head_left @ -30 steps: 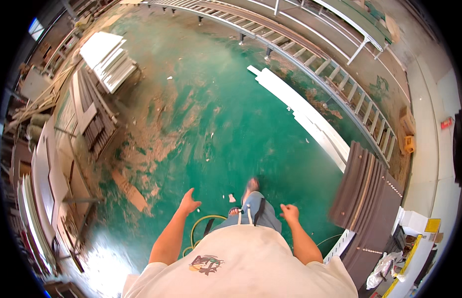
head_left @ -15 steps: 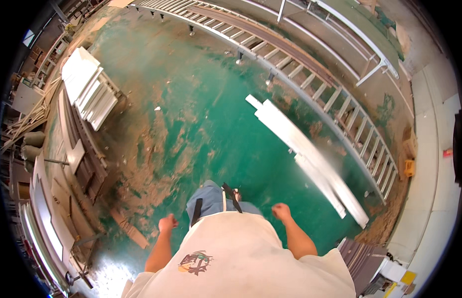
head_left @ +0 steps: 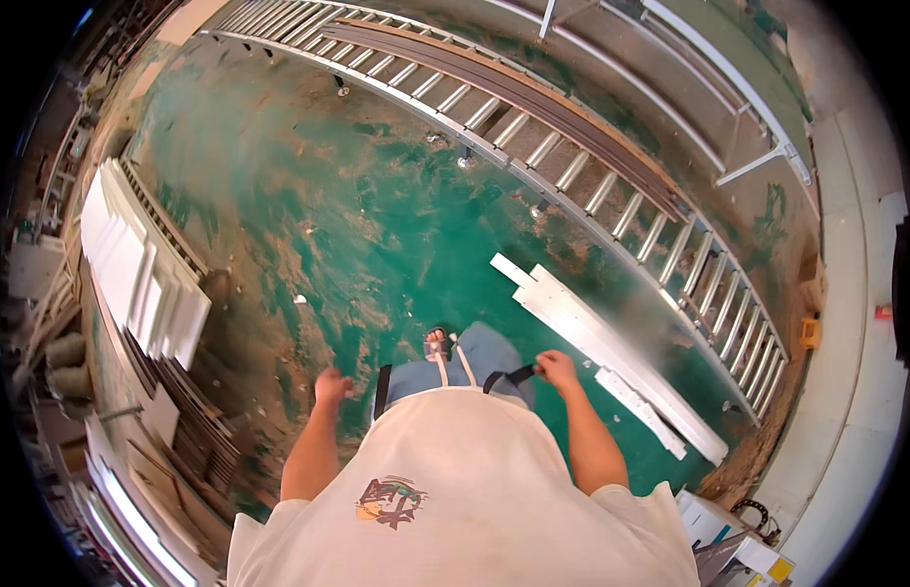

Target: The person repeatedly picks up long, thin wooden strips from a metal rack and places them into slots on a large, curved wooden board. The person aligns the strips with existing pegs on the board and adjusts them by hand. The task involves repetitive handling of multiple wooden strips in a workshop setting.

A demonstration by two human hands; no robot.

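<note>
Green floor (head_left: 406,230), dusty, blotched with brown debris. Roller conveyor (head_left: 572,169) curves across the upper right, bearing dark brown strips (head_left: 514,88). At left, a pile of white panels (head_left: 132,259), edges staggered.

Nearest the hands: long white strips (head_left: 612,347), flat on the floor ahead and to the person's right, between conveyor and body. Judged light to moderate for their length; stiff across the width, likely to bow along the span. Face looks smooth, so dust may make it slip; corners and thin ends probably chip first. Sensible hold: 2 hands, well apart, under the long edges, either side of the middle. At the near side lies 1 shorter white piece (head_left: 639,411), uneven edge; probably manageable with 1 hand at mid-length.

Right hand (head_left: 555,369): fingers curled in, beside the dark trim of the blue shorts (head_left: 426,380); cannot tell whether it grips the trim. Apart from the strips. Left hand (head_left: 331,384): fingers loosely bent, slightly blurred, nothing seen in it; released.

Markings: graphic print on the pale shirt (head_left: 390,501), no words made out. Yellow patch (head_left: 780,568) on a white box, lower right; any text too small to read. No brand legible.
</note>
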